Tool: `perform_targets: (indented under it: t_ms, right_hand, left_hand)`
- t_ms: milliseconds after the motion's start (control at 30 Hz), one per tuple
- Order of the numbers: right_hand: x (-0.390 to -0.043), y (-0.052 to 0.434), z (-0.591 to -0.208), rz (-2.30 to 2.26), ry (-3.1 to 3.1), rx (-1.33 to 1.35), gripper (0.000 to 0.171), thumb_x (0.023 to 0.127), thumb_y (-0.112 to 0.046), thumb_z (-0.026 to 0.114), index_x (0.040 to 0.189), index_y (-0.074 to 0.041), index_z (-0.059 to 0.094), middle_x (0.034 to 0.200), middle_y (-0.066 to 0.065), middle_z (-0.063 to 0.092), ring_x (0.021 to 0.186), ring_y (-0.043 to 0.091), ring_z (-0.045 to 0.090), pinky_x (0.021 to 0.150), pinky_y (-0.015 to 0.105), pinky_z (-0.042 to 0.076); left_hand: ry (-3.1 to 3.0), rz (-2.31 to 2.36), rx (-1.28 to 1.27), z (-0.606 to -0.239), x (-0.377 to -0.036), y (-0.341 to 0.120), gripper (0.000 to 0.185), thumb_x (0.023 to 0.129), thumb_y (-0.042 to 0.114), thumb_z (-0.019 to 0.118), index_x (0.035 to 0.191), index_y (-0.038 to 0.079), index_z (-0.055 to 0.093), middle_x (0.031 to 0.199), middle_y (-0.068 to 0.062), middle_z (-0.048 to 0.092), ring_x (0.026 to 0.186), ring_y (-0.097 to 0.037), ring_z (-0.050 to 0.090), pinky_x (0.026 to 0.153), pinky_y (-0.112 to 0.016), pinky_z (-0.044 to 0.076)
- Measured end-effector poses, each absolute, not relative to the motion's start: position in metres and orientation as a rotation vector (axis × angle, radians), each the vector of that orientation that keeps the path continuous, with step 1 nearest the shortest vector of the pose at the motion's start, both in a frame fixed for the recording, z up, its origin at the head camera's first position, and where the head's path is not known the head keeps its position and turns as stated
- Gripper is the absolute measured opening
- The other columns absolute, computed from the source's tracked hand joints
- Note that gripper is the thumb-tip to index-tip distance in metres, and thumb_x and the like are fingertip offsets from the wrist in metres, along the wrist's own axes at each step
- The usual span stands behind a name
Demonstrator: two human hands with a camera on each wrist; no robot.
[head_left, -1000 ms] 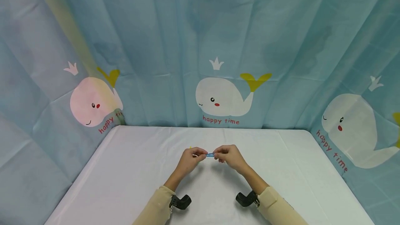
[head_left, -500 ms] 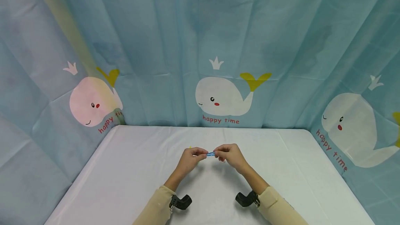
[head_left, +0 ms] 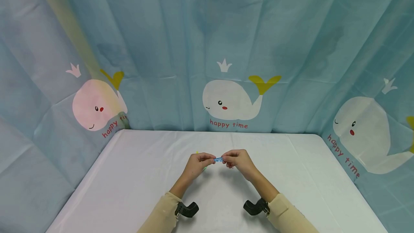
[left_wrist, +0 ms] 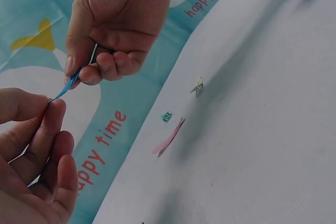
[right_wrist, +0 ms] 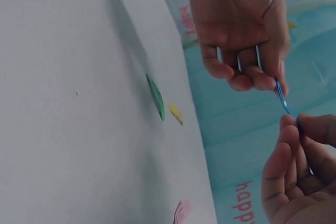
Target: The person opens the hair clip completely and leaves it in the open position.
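Left hand [head_left: 195, 165] and right hand [head_left: 238, 161] each pinching one end of a thin blue plastic strip [head_left: 218, 159], strip stretched between them above the white cloth-covered table [head_left: 129, 182], table edges well apart from strip, small green paper sliver [right_wrist: 155, 96] on table beneath left hand.

Blue strip [head_left: 218, 159] ends hidden inside both fingertip pinches.

Over the middle of the tabletop [head_left: 129, 175], the left hand [head_left: 196, 164] is showing a green strip [head_left: 205, 168] beneath it that was not visible earlier. The blue strip [head_left: 218, 159] pinched between it and the right hand [head_left: 237, 160] is perhaps looking slightly shorter, the hands a touch closer.
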State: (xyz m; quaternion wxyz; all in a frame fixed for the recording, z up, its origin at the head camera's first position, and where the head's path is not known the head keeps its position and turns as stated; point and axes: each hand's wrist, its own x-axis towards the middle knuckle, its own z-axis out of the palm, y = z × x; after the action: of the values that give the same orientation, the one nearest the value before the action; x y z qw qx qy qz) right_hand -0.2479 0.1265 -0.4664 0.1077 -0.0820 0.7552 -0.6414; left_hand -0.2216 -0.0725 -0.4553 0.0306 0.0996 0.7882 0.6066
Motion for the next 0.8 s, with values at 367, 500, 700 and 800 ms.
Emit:
perform_targets:
  t_ms: [367, 500, 700, 800]
  right_hand:
    - [-0.249, 0.130, -0.467, -2.015, 1.925, -0.145, 0.028, 0.093, -0.012, 0.064, 0.105, 0.013, 0.065, 0.075, -0.001, 0.068, 0.064, 0.008, 0.058, 0.063, 0.020, 0.052]
    - [-0.248, 0.129, -0.464, -2.046, 1.839, -0.087, 0.027, 0.093, -0.014, 0.064, 0.105, 0.010, 0.066, 0.075, -0.001, 0.068, 0.064, 0.008, 0.058, 0.064, 0.020, 0.052]
    - [-0.248, 0.128, -0.464, -2.068, 1.806, -0.038, 0.024, 0.092, -0.016, 0.066, 0.101, 0.005, 0.068, 0.076, 0.000, 0.069, 0.065, 0.010, 0.058, 0.064, 0.021, 0.053]
    - [-0.248, 0.128, -0.464, -2.071, 1.803, -0.025, 0.022, 0.092, -0.017, 0.066, 0.100, 0.004, 0.069, 0.076, 0.000, 0.069, 0.065, 0.010, 0.058, 0.064, 0.021, 0.053]
  left_hand:
    - [2.294, 1.943, 0.208, -0.479, -0.237, -0.075, 0.023, 0.093, 0.018, 0.065, 0.104, 0.000, 0.073, 0.094, -0.012, 0.075, 0.086, -0.010, 0.062, 0.078, -0.030, 0.051]
    - [2.246, 1.965, 0.208, -0.477, -0.237, -0.077, 0.026, 0.092, 0.022, 0.066, 0.106, 0.001, 0.073, 0.095, -0.008, 0.075, 0.089, -0.010, 0.063, 0.079, -0.028, 0.051]
    - [2.164, 2.012, 0.172, -0.479, -0.239, -0.078, 0.028, 0.092, 0.023, 0.067, 0.107, 0.001, 0.073, 0.093, -0.003, 0.075, 0.088, -0.010, 0.064, 0.083, -0.033, 0.053]
    - [2.134, 2.032, 0.147, -0.480, -0.239, -0.077, 0.028, 0.092, 0.023, 0.067, 0.108, 0.000, 0.072, 0.092, -0.002, 0.075, 0.087, -0.010, 0.064, 0.084, -0.034, 0.053]
